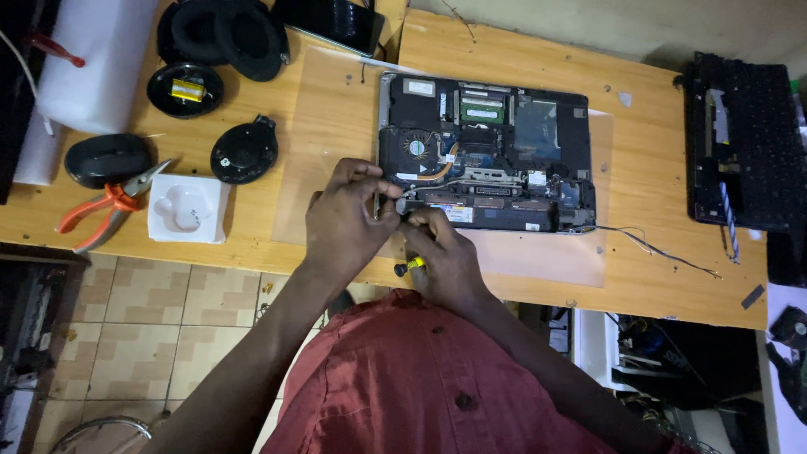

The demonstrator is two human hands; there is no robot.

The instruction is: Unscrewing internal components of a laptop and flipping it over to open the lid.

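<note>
An opened laptop [504, 143] lies bottom-up on the wooden desk [656, 277], its fan, memory and circuit boards exposed. My left hand [345, 220] rests at the laptop's near left corner, fingers pinched against the edge of the case. My right hand [445, 256] is just beside it, gripping a small screwdriver [409, 266] with a yellow and black handle, its tip pointed at the same corner. The tip itself is hidden by my fingers.
Orange-handled pliers [105, 210] and a white parts tray [188, 208] lie at the left. Black headphone parts [223, 34] and round ear cups [244, 151] sit behind them. A detached black keyboard [740, 143] lies at the right; loose wires [656, 248] trail from the laptop.
</note>
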